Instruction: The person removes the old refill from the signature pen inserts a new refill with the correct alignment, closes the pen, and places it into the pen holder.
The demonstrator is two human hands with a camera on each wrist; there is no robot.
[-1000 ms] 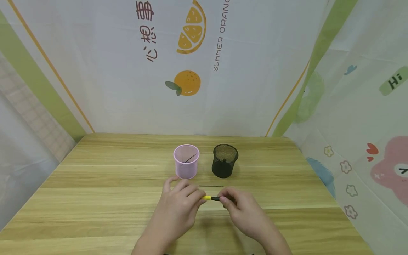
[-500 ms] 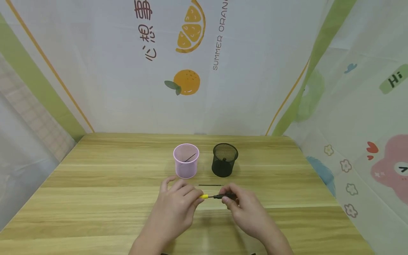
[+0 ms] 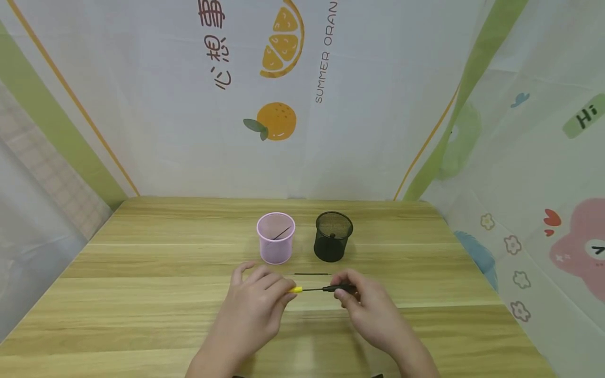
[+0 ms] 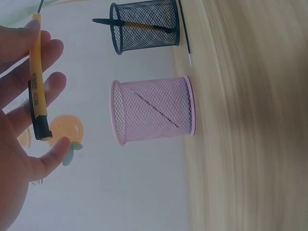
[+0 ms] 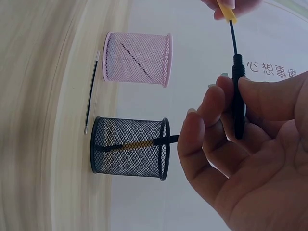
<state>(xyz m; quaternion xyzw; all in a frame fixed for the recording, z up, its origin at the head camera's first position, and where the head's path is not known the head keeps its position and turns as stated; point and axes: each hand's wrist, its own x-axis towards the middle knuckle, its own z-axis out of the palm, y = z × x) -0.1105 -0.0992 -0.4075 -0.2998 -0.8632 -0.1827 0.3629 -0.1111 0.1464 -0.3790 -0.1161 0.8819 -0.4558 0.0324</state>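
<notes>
Between thumb and fingers, my left hand [image 3: 252,302] pinches the yellow barrel [image 4: 36,72] of a ballpoint pen, its black clip end pointing back toward the palm. My right hand [image 3: 373,312] grips the pen's black front section [image 5: 238,98]. A thin dark refill [image 3: 312,289] bridges the gap between these two parts, its left end at the yellow barrel's opening. Both hands are raised above the table, in front of two mesh pen cups. Parallel to the pen, another slim refill [image 3: 312,274] lies on the table just beyond it.
A pink mesh cup [image 3: 276,252] stands at the back centre with a dark refill [image 5: 137,61] leaning inside. Right of it, a black mesh cup [image 3: 331,249] contains a yellow-and-black pen [image 5: 138,144]. A printed curtain [image 3: 354,147] hangs behind the wooden table [image 3: 142,294].
My hands have drawn apart, left hand leftward and right hand rightward. The black front section has come away from the yellow barrel, baring a growing length of refill.
</notes>
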